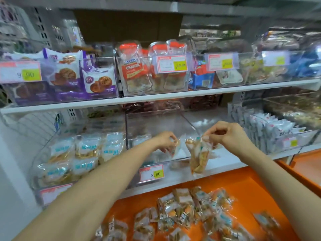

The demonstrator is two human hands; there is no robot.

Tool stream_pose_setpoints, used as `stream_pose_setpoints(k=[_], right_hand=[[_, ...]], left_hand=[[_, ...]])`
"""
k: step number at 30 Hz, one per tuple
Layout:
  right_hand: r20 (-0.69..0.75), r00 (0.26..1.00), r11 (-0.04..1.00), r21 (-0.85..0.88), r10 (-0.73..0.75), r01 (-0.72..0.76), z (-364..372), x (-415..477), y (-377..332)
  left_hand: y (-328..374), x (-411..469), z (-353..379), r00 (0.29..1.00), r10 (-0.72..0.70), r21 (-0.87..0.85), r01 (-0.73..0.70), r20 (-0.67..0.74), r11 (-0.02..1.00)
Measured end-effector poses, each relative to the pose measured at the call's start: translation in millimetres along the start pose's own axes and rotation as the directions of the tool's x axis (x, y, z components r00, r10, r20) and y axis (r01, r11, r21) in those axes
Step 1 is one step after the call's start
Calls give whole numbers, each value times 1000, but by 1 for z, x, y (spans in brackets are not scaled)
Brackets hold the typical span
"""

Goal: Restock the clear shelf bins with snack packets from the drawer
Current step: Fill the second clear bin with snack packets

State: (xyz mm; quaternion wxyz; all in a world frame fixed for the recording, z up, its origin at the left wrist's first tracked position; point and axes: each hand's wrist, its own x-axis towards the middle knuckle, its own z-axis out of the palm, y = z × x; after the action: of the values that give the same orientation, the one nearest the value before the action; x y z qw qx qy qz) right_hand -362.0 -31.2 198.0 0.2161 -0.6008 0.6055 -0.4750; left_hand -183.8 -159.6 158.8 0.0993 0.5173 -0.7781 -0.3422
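Both hands are up at the clear plastic shelf bin [156,122] with the 8.80 price tag [151,173] on its front. The left hand [165,140] is inside that bin, fingers curled round a small clear packet [175,147], which is blurred. The right hand [229,134] is at the bin's right front corner, pinching the top edge of a clear snack packet of tan biscuits [199,157], which hangs down in front of the bin. Below the bin, the open orange drawer [243,185] holds a loose heap of similar packets [191,209].
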Motion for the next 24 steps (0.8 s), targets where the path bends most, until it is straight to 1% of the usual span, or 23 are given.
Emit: stream_pose_setpoints(k=[2,3,5,6,7,9,10,11,12,13,14,16,17,18,19,20,21,22,23,24], right_hand=[[-41,999,996,94,11,-7,9,7,-2],[-64,998,989,147,18,-9,14,11,-3],[-97,995,975,220,24,-2,27,21,-5],[-105,994,970,244,27,-1,34,26,-5],[-108,994,964,264,31,-1,42,31,-5],[-120,992,963,268,36,-3,59,41,-3],[-140,990,975,224,30,2,68,46,-1],[-164,986,991,134,11,11,76,51,2],[-171,985,1000,5,-16,17,84,55,6],[-148,988,990,-137,-44,24,91,58,11],[-95,994,963,-269,-54,27,99,59,17],[41,999,871,-490,-8,28,111,59,31],[84,996,825,-564,8,41,113,58,35],[100,995,801,-596,4,57,112,57,35],[104,994,803,-591,-20,78,109,57,34],[107,993,832,-547,-45,96,105,58,31],[103,993,879,-466,-60,101,101,59,26],[92,995,937,-342,-45,74,96,59,19],[88,996,985,-170,-21,35,92,56,13],[89,996,1000,18,-5,3,89,54,8]], left_hand=[[-7,-10,-9,996,45,-8,-46,-74,999],[-12,-17,-15,987,78,35,-74,-138,997],[-25,-40,-28,958,158,185,-115,-238,976],[-32,-54,-34,945,185,239,-121,-269,964],[-39,-68,-37,937,195,256,-121,-290,959],[-52,-93,-40,925,210,249,-133,-316,959],[-55,-102,-41,920,218,247,-139,-327,959],[-59,-109,-40,915,225,246,-145,-336,958],[-62,-114,-38,908,237,247,-156,-344,956],[-64,-116,-36,904,246,246,-165,-350,955],[-65,-118,-34,901,249,240,-170,-355,956],[-69,-118,-29,899,240,217,-168,-367,961],[-70,-118,-27,898,238,209,-169,-369,963],[-71,-117,-26,897,244,199,-180,-369,963],[-71,-116,-26,895,255,189,-198,-365,962],[-71,-116,-26,890,273,176,-222,-366,959],[-71,-114,-26,884,285,164,-240,-369,957],[-69,-113,-27,876,294,150,-255,-382,955],[-68,-110,-28,869,295,132,-263,-398,956],[-65,-107,-29,862,286,107,-266,-419,958]])
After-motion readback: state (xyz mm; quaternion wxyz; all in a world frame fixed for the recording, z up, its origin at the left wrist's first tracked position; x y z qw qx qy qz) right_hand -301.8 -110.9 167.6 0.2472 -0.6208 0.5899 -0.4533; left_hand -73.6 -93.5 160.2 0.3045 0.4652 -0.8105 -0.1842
